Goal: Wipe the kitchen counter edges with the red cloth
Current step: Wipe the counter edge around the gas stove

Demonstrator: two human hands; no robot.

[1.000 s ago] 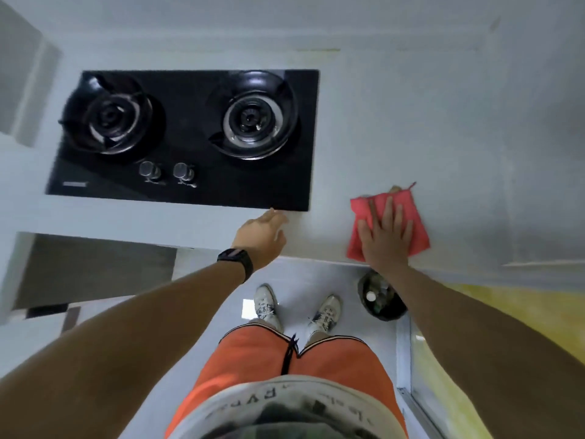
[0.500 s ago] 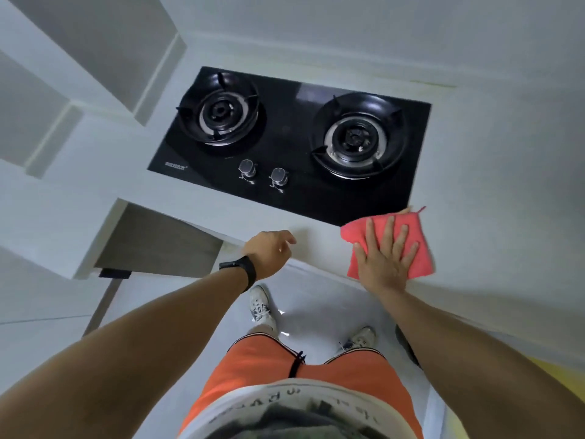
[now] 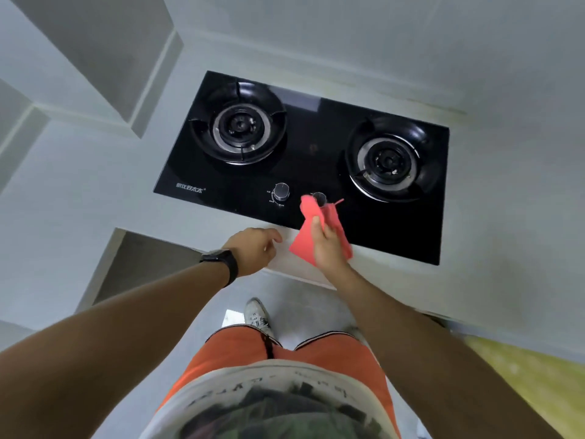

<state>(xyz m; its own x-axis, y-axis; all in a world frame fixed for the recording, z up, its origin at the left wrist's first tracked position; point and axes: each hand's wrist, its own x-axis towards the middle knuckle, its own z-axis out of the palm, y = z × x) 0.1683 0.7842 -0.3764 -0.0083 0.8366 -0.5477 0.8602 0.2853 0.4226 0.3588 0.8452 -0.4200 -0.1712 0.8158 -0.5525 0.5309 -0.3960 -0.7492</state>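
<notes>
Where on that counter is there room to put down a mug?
Bare counter lies right of the black stove, and more lies left of it, up to the wall step. The narrow front strip is crowded: the left hand rests on it, and beside it the right hand grips the red cloth, lifted over the stove's near edge.

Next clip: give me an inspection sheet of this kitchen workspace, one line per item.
Surface: pale counter with a black two-burner hob set in; front edge runs by the hands.
Job's things: red cloth, lifted and crumpled over the hob's front edge.
Clutter: nothing seen.
Hands: right hand grips the cloth; left hand hovers at the counter edge, fingers relaxed, watch on the wrist.
Cables: nothing seen.
Surroundings: open recess under the counter, pale floor, yellow patch lower right.
</notes>
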